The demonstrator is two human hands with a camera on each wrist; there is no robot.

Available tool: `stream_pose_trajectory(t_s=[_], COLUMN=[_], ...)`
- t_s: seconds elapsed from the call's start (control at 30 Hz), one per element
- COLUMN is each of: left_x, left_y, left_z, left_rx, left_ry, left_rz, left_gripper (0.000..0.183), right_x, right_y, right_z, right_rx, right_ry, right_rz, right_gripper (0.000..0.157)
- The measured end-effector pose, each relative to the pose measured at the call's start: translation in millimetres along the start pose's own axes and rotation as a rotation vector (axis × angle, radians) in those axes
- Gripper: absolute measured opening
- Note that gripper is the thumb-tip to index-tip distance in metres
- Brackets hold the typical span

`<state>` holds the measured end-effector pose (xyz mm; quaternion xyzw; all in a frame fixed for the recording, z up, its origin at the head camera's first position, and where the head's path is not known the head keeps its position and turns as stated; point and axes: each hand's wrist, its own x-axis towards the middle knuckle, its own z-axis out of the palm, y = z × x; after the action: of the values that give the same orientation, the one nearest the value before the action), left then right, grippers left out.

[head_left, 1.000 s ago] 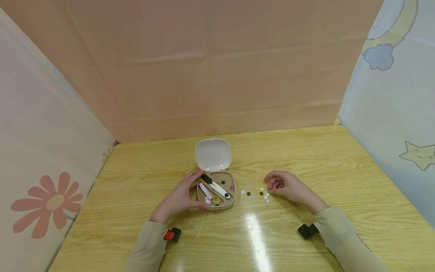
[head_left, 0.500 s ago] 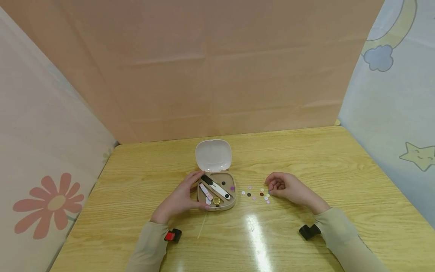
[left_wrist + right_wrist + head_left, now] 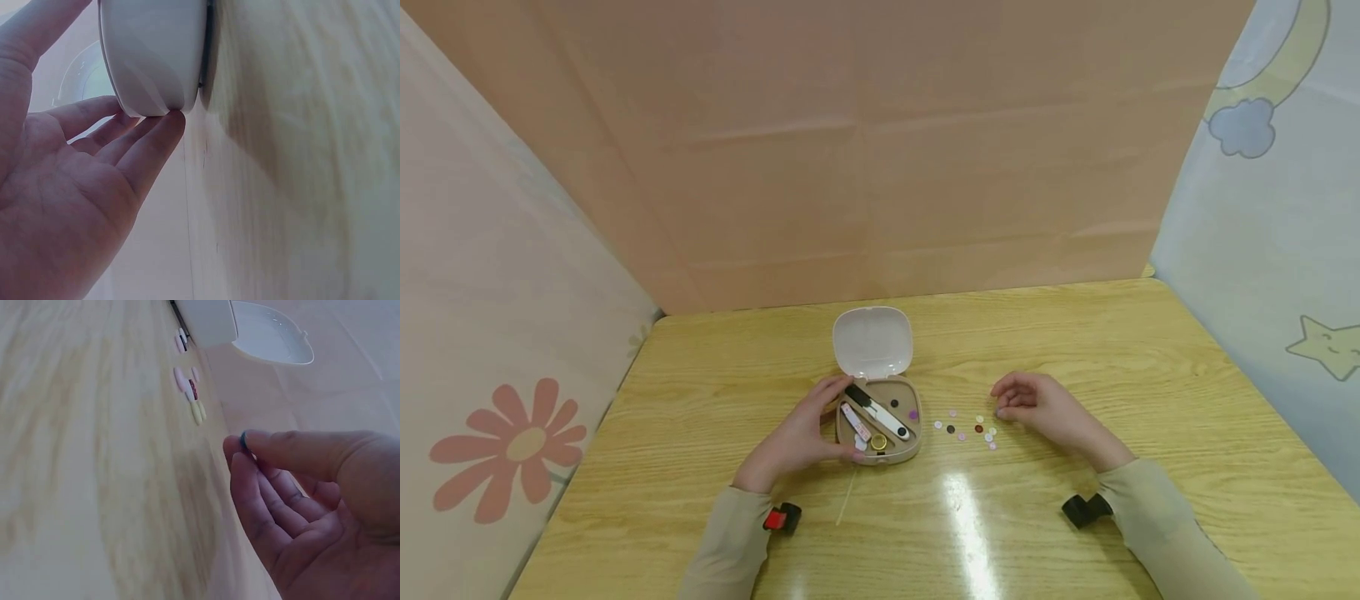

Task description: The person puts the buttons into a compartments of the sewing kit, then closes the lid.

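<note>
My left hand (image 3: 793,435) holds the near-left side of a small beige sewing box (image 3: 901,457), thumb at the front and fingers at the back corner. Its white lid (image 3: 872,342) stands open. Inside lie white snips with a black cap (image 3: 886,418), a pink-and-white printed strip (image 3: 855,422), a gold ring-like piece (image 3: 878,442), a black button (image 3: 894,403) and a purple button (image 3: 913,414). My right hand (image 3: 1041,410) pinches a blue button (image 3: 243,441) between thumb and index finger, above the table just right of the loose buttons.
Several small buttons lie right of the box, among them a black one (image 3: 951,429), a dark red one (image 3: 979,428) and a pink one (image 3: 992,446). A thin pale stick (image 3: 846,498) lies before the box. Fabric walls (image 3: 865,167) enclose the table (image 3: 700,367).
My right hand has lifted slightly and moved a little right, away from the loose buttons, with the blue button in its fingertips. The left hand keeps its place on the box.
</note>
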<state>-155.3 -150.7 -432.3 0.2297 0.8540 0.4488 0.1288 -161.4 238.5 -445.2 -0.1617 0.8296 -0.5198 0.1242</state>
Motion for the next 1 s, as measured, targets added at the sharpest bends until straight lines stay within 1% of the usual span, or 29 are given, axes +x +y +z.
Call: stream_pose_trajectory(t_s=[0.17,0.27,0.4,0.53,0.67,0.8,1.0], left_x=[0.2,0.2,0.0,0.3,0.7,1.0,0.3], left_y=[0.1,-0.3,-0.9,-1.2,-0.1,1.1,1.3], left_z=[-0.8,-1.0,-0.8,0.0,-0.3,-0.8,-0.2], left_rx=[0.005,0.015,0.021,0.004,0.024,0.036,-0.011], left_ry=[-0.003,-0.001,0.001,0.000,0.005,0.009,-0.002], left_rz=[0.001,0.002,0.003,0.006,0.003,0.003,0.013], left_gripper=[0.104,0.105,0.105,0.105,0.105,0.105,0.104], right_x=[2,2,1,1,1,1,1], right_y=[-7,-11,-15,-16,-17,-18,-19], right_z=[-0.4,-0.9,-2.0,-3.1,-3.7,-3.1,-1.7], right_rx=[0.056,0.102,0.153,0.213,0.274,0.309,0.334], right_ry=[0.076,0.095,0.092,0.083,0.078,0.080,0.072], right_rz=[-0.003,-0.014,-0.031,-0.034,-0.010,0.020,0.042], right_gripper=[0.030,0.033,0.036,0.038,0.038,0.038,0.039])
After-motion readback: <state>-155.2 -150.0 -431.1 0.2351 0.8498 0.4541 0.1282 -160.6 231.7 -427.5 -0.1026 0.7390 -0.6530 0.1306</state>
